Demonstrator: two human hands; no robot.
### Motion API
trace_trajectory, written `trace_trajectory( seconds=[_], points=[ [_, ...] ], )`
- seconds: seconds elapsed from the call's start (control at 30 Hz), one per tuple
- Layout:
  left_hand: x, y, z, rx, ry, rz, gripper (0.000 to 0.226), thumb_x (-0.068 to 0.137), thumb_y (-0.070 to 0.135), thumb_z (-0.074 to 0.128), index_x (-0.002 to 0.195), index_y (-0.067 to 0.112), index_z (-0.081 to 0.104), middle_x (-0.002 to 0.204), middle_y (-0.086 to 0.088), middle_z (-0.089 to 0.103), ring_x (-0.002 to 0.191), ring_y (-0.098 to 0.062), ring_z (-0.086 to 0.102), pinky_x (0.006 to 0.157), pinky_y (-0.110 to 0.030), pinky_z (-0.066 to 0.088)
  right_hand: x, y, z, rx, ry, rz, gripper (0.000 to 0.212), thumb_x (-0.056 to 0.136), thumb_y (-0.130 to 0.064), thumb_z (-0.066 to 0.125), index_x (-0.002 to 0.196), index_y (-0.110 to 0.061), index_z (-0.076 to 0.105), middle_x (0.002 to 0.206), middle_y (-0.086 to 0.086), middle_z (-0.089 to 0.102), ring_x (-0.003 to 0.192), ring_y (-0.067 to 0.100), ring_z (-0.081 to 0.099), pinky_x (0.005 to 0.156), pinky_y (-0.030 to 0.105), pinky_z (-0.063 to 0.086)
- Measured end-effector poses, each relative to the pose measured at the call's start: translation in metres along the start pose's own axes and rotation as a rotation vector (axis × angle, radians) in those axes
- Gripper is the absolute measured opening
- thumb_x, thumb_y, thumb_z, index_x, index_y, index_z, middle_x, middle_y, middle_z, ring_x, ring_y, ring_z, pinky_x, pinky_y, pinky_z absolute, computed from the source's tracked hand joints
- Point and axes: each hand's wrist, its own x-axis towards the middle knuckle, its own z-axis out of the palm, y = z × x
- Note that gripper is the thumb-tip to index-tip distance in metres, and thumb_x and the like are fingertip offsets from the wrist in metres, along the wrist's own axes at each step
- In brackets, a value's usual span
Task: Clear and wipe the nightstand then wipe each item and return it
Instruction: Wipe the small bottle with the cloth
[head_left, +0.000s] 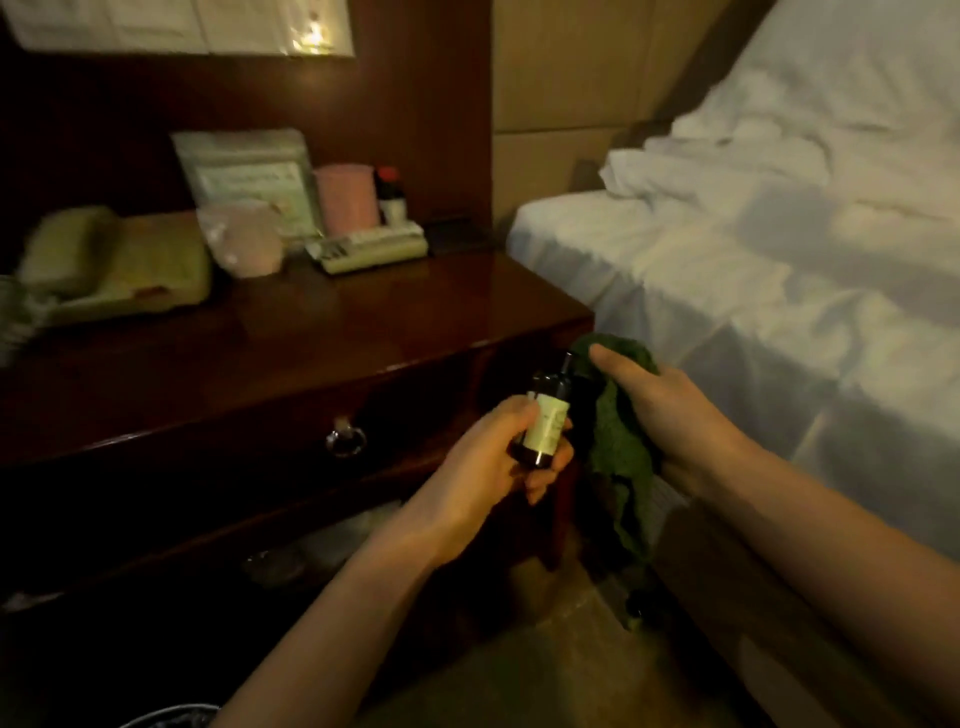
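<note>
- Bottle: small, dark, gripped low in the left hand; it could slip while being rubbed.
- Right hand clutches a green cloth beside it.

1. Single head-worn wide-angle view, facing forward and down.
2. Close on both forearms at frame bottom.
3. Nightstand ahead-left, bed right; edges bowed by the lens.

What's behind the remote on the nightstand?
Behind the remote stand a pink cup, a small dark bottle and a pale pouch. Their bases are hidden.
</note>
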Motion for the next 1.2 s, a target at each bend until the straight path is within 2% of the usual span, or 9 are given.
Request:
trace_trajectory(
  seconds=[0.07,0.13,0.27,0.33,0.47,0.57,0.93,1.03,1.2],
  points=[
    [-0.003,0.025,-0.019,0.018,0.087,0.060,0.024,0.098,0.019,0.035,0.113,0.005,0.049,0.073,0.000,0.060,0.060,-0.009,0.050,0.058,-0.022,0.040,0.014,-0.017,0.015,-0.019,0.034,-0.063,0.016,0.092,-0.034,0.056,0.086,-0.020,0.062,0.068,-0.001,0.068,0.055,0.010,0.066,0.048,0.020,0.053],
    [-0.006,0.045,-0.040,0.058,0.214,0.095,0.022,0.098,0.004,0.035,0.114,0.003,0.049,0.084,-0.007,0.064,0.068,-0.012,0.057,0.063,-0.024,0.047,0.031,-0.029,0.034,0.017,0.027,-0.130,0.015,0.093,-0.032,0.055,0.090,-0.019,0.062,0.083,0.001,0.067,0.074,0.013,0.067,0.069,0.027,0.054],
    [-0.005,0.068,-0.084,0.124,0.487,0.161,0.027,0.090,-0.002,0.053,0.117,-0.005,0.049,0.102,-0.012,0.063,0.086,-0.019,0.064,0.074,-0.027,0.057,0.062,-0.052,0.091,0.092,-0.116,-0.254,0.011,0.089,-0.026,0.051,0.088,-0.022,0.062,0.086,0.004,0.063,0.084,0.023,0.061,0.079,0.039,0.046],
    [-0.001,0.070,-0.103,0.167,0.569,0.146,0.026,0.086,0.000,0.061,0.111,0.002,0.052,0.102,-0.010,0.063,0.090,-0.024,0.066,0.078,-0.031,0.058,0.080,-0.051,0.112,-0.168,-0.136,-0.356,0.011,0.085,-0.032,0.050,0.087,-0.027,0.060,0.094,0.007,0.061,0.091,0.027,0.059,0.081,0.042,0.045],
    [0.010,0.079,-0.158,0.605,0.768,0.085,0.033,0.072,0.008,0.078,0.091,0.018,0.053,0.097,-0.004,0.064,0.096,-0.021,0.063,0.086,-0.038,0.050,0.120,-0.030,0.149,-1.056,-0.098,-0.604,0.024,0.097,-0.030,0.044,0.116,-0.016,0.048,0.112,0.010,0.047,0.105,0.029,0.048,0.079,0.035,0.042],
    [0.021,0.083,-0.191,0.800,0.784,0.020,0.039,0.076,0.013,0.076,0.106,0.016,0.051,0.104,0.000,0.062,0.100,-0.017,0.059,0.084,-0.031,0.046,0.133,-0.021,0.162,-1.344,-0.041,-0.623,0.035,0.098,-0.035,0.039,0.128,-0.016,0.042,0.121,0.009,0.046,0.114,0.027,0.045,0.080,0.036,0.044],
    [0.097,0.082,-0.269,1.004,1.000,-0.043,0.037,0.080,0.020,0.075,0.113,0.010,0.061,0.104,-0.008,0.066,0.096,-0.024,0.062,0.084,-0.041,0.052,0.168,-0.023,0.186,-1.369,0.026,-0.602,0.034,0.097,-0.038,0.038,0.125,-0.018,0.040,0.115,0.008,0.051,0.105,0.025,0.052,0.066,0.034,0.040],
    [0.114,0.080,-0.281,1.060,1.075,-0.054,0.036,0.085,0.025,0.069,0.116,0.009,0.056,0.103,-0.007,0.065,0.092,-0.021,0.061,0.073,-0.034,0.050,0.172,-0.024,0.189,-1.350,0.034,-0.604,0.032,0.096,-0.038,0.038,0.122,-0.019,0.042,0.113,0.007,0.052,0.104,0.025,0.052,0.067,0.034,0.039],
    [0.122,0.085,-0.285,1.168,1.136,-0.160,0.062,0.078,0.033,0.075,0.125,0.007,0.045,0.121,-0.013,0.053,0.104,-0.028,0.058,0.076,-0.040,0.051,0.173,-0.022,0.187,-1.324,0.046,-0.613,0.032,0.096,-0.038,0.039,0.121,-0.019,0.043,0.112,0.007,0.052,0.102,0.024,0.053,0.065,0.033,0.038]
  ],
)
